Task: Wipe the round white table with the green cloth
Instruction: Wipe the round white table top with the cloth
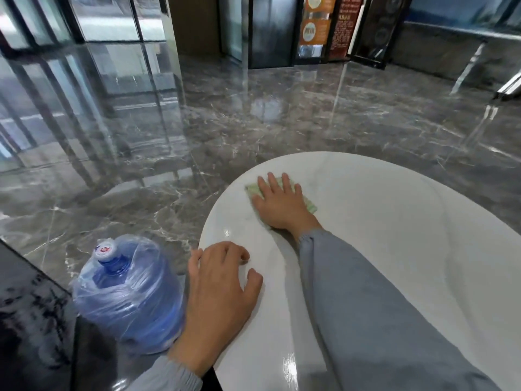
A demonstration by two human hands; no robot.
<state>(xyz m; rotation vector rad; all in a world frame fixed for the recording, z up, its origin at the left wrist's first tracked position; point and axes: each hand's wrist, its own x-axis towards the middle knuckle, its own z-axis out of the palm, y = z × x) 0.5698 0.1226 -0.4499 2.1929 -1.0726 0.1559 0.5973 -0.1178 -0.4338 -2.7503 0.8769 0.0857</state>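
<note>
The round white table fills the lower right of the head view. A pale green cloth lies flat near its far left edge. My right hand presses down on the cloth with straight, spread fingers and covers most of it. My left hand rests on the table's near left rim, palm down, with its fingers bent over the edge and holding nothing. Both arms wear grey sleeves.
A large blue water jug wrapped in clear plastic stands on the floor just left of the table. A dark counter sits at the lower left. Glossy grey marble floor stretches beyond, with glass doors and signboards at the back.
</note>
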